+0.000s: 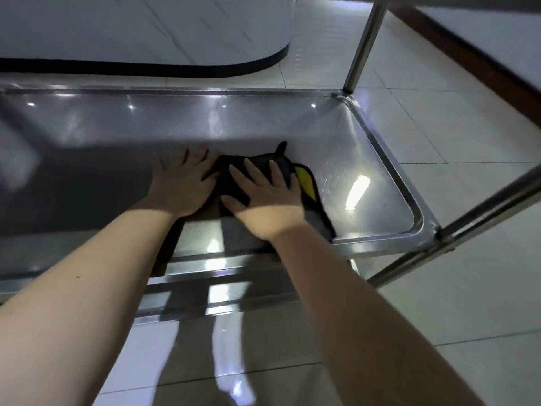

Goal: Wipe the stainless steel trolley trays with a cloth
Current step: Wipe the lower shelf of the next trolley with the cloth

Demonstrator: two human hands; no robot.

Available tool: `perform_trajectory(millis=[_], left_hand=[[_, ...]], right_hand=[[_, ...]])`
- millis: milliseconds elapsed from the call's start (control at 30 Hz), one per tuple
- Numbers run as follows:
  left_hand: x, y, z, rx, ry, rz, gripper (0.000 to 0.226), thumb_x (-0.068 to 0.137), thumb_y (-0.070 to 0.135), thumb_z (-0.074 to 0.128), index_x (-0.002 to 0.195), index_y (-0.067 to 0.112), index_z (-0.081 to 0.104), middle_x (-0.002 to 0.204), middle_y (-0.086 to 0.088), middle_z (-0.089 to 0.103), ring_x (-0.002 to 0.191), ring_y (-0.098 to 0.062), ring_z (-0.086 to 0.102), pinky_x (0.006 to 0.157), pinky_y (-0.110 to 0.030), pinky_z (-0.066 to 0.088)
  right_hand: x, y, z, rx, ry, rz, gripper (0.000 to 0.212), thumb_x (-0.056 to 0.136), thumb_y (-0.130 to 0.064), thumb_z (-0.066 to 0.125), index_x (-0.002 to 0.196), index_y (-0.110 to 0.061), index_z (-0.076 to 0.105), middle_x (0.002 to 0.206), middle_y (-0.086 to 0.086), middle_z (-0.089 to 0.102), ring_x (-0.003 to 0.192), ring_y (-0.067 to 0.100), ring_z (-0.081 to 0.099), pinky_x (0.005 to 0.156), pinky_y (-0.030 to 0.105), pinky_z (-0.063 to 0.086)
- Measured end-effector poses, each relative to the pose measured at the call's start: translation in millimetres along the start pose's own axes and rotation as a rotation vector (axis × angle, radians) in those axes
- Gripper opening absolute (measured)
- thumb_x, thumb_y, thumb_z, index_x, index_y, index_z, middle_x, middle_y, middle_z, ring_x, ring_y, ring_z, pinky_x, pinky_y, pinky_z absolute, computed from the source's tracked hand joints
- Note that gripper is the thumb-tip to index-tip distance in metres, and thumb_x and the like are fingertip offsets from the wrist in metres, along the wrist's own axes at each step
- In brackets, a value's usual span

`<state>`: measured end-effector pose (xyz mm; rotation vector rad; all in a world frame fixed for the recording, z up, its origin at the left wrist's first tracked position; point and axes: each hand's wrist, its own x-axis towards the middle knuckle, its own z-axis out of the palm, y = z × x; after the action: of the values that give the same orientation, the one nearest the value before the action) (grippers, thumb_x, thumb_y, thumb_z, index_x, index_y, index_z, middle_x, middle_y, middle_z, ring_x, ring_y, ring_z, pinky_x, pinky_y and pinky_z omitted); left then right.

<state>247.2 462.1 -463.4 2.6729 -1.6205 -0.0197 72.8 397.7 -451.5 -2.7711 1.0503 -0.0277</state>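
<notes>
A dark grey cloth [317, 219] with black edging and a yellow underside lies flat in the stainless steel trolley tray [389, 171], near its right end. My right hand [266, 194] presses flat on the cloth with fingers spread straight. Just left of it, my left hand [183, 183] lies flat with fingers spread; its fingertips reach the cloth's left edge. Both forearms stretch in from the bottom of the view.
The tray has raised rims and rounded corners. Steel upright posts stand at its far right corner [364, 45] and near right corner [468, 218]. A lower trolley tray [187, 297] shows under my arms. Tiled floor [439, 133] surrounds the trolley; a dark-edged counter base [175, 68] curves behind.
</notes>
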Motion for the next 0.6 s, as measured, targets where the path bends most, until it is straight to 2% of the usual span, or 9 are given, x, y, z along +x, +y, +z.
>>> perform_trajectory(millis=[67,200,267,333,400,533,600], left_hand=[[1.2,0.4,-1.4,-0.052,-0.002,-0.002,0.054,0.098,0.054,0.017,0.151,0.045,0.011,0.163,0.01,0.007,0.149,-0.025,0.006,0.113,-0.066,0.005],[0.9,2.9,-0.8,-0.077,0.004,-0.002,0.052,0.099,0.055,0.018,0.15,0.048,0.012,0.163,0.01,0.008,0.149,-0.027,0.007,0.112,-0.067,0.005],[1.0,5.2,-1.4,-0.076,0.013,-0.007,0.052,0.099,0.055,0.017,0.15,0.048,0.012,0.163,0.009,0.009,0.149,-0.028,0.007,0.112,-0.067,0.006],[1.1,7.9,-1.4,-0.057,0.017,-0.012,0.052,0.099,0.055,0.016,0.15,0.047,0.012,0.163,0.009,0.009,0.149,-0.028,0.007,0.111,-0.068,0.005],[0.7,9.5,-1.3,-0.05,0.021,-0.009,0.052,0.099,0.054,0.016,0.151,0.046,0.012,0.163,0.008,0.008,0.149,-0.029,0.006,0.111,-0.069,0.004],[-0.6,6.5,-1.5,-0.015,0.035,0.014,0.052,0.101,0.048,0.017,0.152,0.043,0.009,0.163,0.007,0.007,0.149,-0.03,0.006,0.11,-0.069,0.008],[-2.0,5.5,-2.9,0.001,0.025,0.018,0.051,0.102,0.043,0.019,0.152,0.042,0.01,0.163,0.006,0.006,0.149,-0.029,0.006,0.109,-0.07,0.009]], right_hand=[[-8.3,56.7,-9.3,-0.019,0.033,0.083,0.066,0.089,-0.075,0.026,0.149,-0.053,0.009,0.161,-0.022,0.002,0.15,0.024,-0.002,0.117,0.054,0.001],[-40.2,172.1,-36.8,-0.062,-0.038,0.432,0.067,0.088,-0.077,0.022,0.147,-0.056,0.002,0.161,-0.02,-0.004,0.15,0.023,-0.007,0.117,0.055,-0.001],[-46.0,187.5,-41.7,-0.098,-0.07,0.507,0.066,0.088,-0.076,0.016,0.148,-0.055,-0.003,0.162,-0.018,-0.007,0.149,0.026,-0.012,0.116,0.058,-0.005],[-40.6,166.8,-37.7,-0.105,-0.054,0.537,0.066,0.09,-0.073,0.014,0.15,-0.051,-0.005,0.162,-0.015,-0.009,0.148,0.031,-0.013,0.114,0.063,-0.005],[-32.7,118.1,-27.2,-0.09,-0.036,0.504,0.067,0.092,-0.071,0.016,0.151,-0.047,-0.003,0.162,-0.014,-0.011,0.148,0.037,-0.013,0.112,0.067,-0.005],[-30.8,-5.6,2.8,-0.034,-0.029,0.115,0.069,0.089,-0.073,0.02,0.151,-0.048,0.002,0.162,-0.016,-0.008,0.147,0.036,-0.013,0.11,0.065,-0.011],[-30.3,-19.5,4.2,0.005,-0.07,0.026,0.07,0.085,-0.077,0.02,0.148,-0.054,0.004,0.161,-0.02,-0.007,0.148,0.031,-0.014,0.111,0.061,-0.013]])
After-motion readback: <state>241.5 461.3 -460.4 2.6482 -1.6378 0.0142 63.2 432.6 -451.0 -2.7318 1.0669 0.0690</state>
